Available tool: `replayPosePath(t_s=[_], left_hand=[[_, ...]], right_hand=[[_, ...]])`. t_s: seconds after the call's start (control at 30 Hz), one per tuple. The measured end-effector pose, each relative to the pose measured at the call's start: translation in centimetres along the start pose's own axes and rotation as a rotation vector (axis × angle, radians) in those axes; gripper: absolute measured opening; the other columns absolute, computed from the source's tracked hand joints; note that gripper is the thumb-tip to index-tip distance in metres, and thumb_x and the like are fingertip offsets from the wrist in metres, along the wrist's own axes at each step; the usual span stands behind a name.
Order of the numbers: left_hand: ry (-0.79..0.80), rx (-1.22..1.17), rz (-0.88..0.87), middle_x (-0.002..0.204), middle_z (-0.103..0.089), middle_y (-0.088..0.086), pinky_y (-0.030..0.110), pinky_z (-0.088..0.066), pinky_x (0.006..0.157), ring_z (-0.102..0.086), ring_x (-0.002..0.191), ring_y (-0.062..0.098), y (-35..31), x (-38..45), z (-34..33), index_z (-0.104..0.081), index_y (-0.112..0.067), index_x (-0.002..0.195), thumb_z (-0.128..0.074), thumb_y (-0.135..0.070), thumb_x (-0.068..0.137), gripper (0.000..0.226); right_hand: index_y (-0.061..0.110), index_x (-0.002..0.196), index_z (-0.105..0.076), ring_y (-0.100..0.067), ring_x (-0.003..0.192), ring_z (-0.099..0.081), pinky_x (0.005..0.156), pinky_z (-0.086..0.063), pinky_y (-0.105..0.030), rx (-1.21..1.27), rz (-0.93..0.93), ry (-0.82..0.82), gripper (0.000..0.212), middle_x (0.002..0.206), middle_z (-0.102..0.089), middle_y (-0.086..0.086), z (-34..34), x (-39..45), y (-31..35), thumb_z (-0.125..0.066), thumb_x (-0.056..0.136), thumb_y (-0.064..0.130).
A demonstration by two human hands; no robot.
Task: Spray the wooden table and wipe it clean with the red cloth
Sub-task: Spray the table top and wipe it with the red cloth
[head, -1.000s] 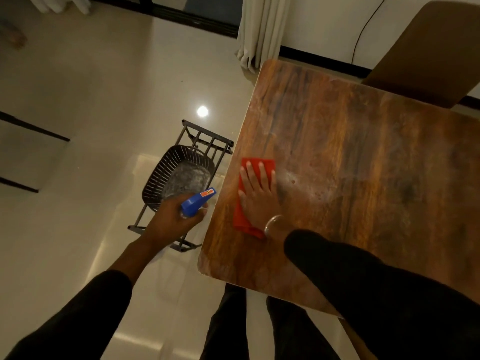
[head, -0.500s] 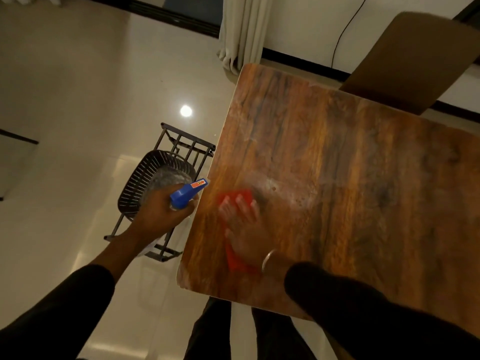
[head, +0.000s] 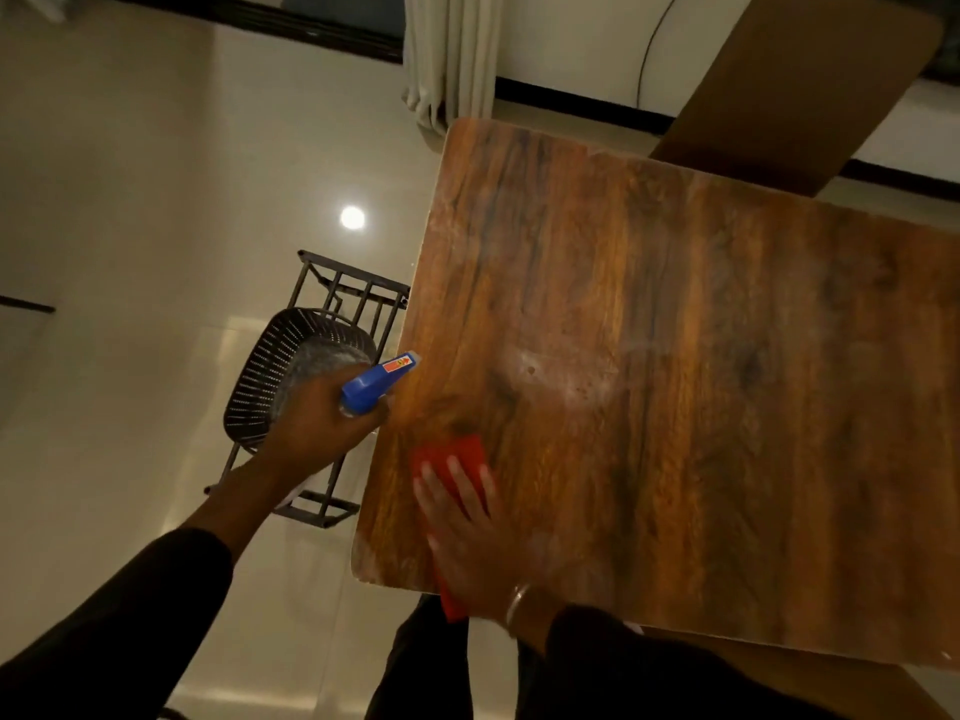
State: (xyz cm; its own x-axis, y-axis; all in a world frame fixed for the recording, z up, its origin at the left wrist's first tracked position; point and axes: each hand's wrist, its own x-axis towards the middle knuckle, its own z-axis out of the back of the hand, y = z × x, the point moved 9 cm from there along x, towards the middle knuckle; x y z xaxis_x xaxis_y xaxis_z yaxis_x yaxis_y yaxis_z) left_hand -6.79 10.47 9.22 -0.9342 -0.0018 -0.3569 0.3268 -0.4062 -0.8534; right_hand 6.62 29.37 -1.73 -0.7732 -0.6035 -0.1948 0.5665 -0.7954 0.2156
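The red cloth [head: 451, 462] is pressed flat against the tabletop [head: 675, 407] by the right hand [head: 478, 543], whose fingers are spread out straight over it; a bangle [head: 517, 602] is worn on that wrist. The cloth is found near the tabletop's near left corner, and its near end reaches the near edge. The spray bottle [head: 376, 383] is grasped by the left hand [head: 317, 423], with the fingers curled round it, and only its blue head with an orange label is seen; it is held just off the tabletop's left edge, with the nozzle turned toward the wood. A pale, cloudy patch is seen on the wood toward the middle of the tabletop. Beside the left edge, on the glossy floor [head: 156, 200], a dark perforated basket [head: 265, 376] is set in a black metal rack [head: 353, 298]. Beyond the far edge a brown chair back [head: 795, 80] and a pale curtain [head: 452, 59] are seen.
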Motion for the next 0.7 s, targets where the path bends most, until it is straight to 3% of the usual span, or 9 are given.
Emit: replayPosePath(t_s=[0.1, 0.17, 0.23, 0.33, 0.4, 0.5, 0.57, 0.63, 0.7], left_hand=[[0.06, 0.033, -0.06, 0.091, -0.068, -0.011, 0.029, -0.051, 0.073, -0.067, 0.08, 0.005, -2.0, 0.8, -1.4, -0.061, -0.05, 0.094, -0.069, -0.035, 0.085, 0.018], [0.122, 0.066, -0.078, 0.088, -0.069, -0.01, 0.03, -0.052, 0.071, -0.067, 0.078, 0.007, -2.9, 1.2, -2.6, -0.062, -0.047, 0.093, -0.068, -0.034, 0.086, 0.016], [0.154, 0.101, -0.108, 0.087, -0.069, -0.017, 0.026, -0.049, 0.07, -0.067, 0.078, 0.003, -4.1, 1.2, -3.8, -0.061, -0.052, 0.093, -0.068, -0.029, 0.089, 0.024], [0.177, 0.13, -0.142, 0.089, -0.068, -0.026, 0.02, -0.045, 0.068, -0.066, 0.081, -0.004, -6.1, 1.1, -5.7, -0.058, -0.057, 0.094, -0.067, -0.026, 0.09, 0.033], [0.185, 0.139, -0.135, 0.084, -0.069, -0.016, 0.022, -0.048, 0.069, -0.066, 0.079, -0.002, -6.8, 0.9, -6.5, -0.059, -0.052, 0.095, -0.067, -0.028, 0.09, 0.026], [0.21, 0.164, -0.13, 0.082, -0.069, -0.007, 0.021, -0.046, 0.068, -0.065, 0.079, 0.0, -8.0, 0.2, -8.4, -0.059, -0.043, 0.097, -0.067, -0.025, 0.09, 0.021], [0.223, 0.161, -0.132, 0.083, -0.069, -0.003, 0.019, -0.044, 0.067, -0.067, 0.077, 0.006, -9.0, 0.0, -9.5, -0.061, -0.037, 0.102, -0.068, -0.02, 0.09, 0.022], [0.227, 0.158, -0.111, 0.085, -0.07, 0.0, 0.022, -0.046, 0.068, -0.067, 0.077, 0.012, -9.3, 0.0, -10.3, -0.062, -0.028, 0.106, -0.067, -0.018, 0.09, 0.019], [0.197, 0.145, -0.093, 0.084, -0.069, 0.0, 0.02, -0.045, 0.065, -0.068, 0.077, 0.013, -9.7, -0.1, -10.9, -0.062, -0.027, 0.104, -0.067, -0.019, 0.09, 0.017]], right_hand=[[0.023, 0.17, -0.018, -0.034, 0.165, -0.01, 0.128, -0.011, -0.063, -0.022, -0.142, 0.077, 0.079, 0.179, -0.009, -0.005, -1.2, -9.9, -4.4, -0.052, 0.101, 0.044], [0.022, 0.17, -0.018, -0.036, 0.164, -0.011, 0.129, -0.011, -0.065, -0.021, -0.388, 0.085, 0.077, 0.179, -0.007, -0.005, -0.3, -13.6, -10.7, -0.048, 0.101, 0.04], [0.016, 0.169, -0.021, -0.038, 0.164, -0.007, 0.127, -0.014, -0.068, -0.027, -0.654, 0.085, 0.072, 0.179, -0.006, -0.009, 0.9, -15.2, -15.5, -0.043, 0.104, 0.039], [0.013, 0.168, -0.022, -0.042, 0.163, -0.006, 0.127, -0.013, -0.069, -0.013, -0.858, 0.031, 0.073, 0.178, -0.008, -0.013, 2.0, -13.0, -15.6, -0.04, 0.105, 0.044], [0.015, 0.169, -0.02, -0.041, 0.164, -0.006, 0.128, -0.009, -0.069, 0.023, -0.804, -0.023, 0.074, 0.178, -0.008, -0.013, 2.0, -9.6, -12.2, -0.039, 0.106, 0.049], [0.019, 0.17, -0.016, -0.038, 0.164, -0.004, 0.126, -0.014, -0.069, 0.046, -0.441, 0.014, 0.078, 0.179, -0.005, -0.008, 0.3, -6.8, -5.0, -0.045, 0.104, 0.051], [0.02, 0.17, -0.017, -0.035, 0.165, -0.004, 0.124, -0.019, -0.066, 0.031, -0.327, 0.039, 0.083, 0.179, -0.005, -0.006, -0.2, -8.7, -4.0, -0.055, 0.102, 0.05], [0.02, 0.17, -0.018, -0.034, 0.165, -0.005, 0.126, -0.016, -0.066, 0.083, -0.457, 0.039, 0.082, 0.179, -0.006, -0.006, 0.3, -12.4, -8.3, -0.057, 0.102, 0.046], [0.019, 0.17, -0.017, -0.036, 0.164, -0.007, 0.127, -0.016, -0.066, 0.099, -0.72, 0.051, 0.074, 0.179, -0.006, -0.009, 1.7, -16.5, -15.3, -0.043, 0.107, 0.047]])
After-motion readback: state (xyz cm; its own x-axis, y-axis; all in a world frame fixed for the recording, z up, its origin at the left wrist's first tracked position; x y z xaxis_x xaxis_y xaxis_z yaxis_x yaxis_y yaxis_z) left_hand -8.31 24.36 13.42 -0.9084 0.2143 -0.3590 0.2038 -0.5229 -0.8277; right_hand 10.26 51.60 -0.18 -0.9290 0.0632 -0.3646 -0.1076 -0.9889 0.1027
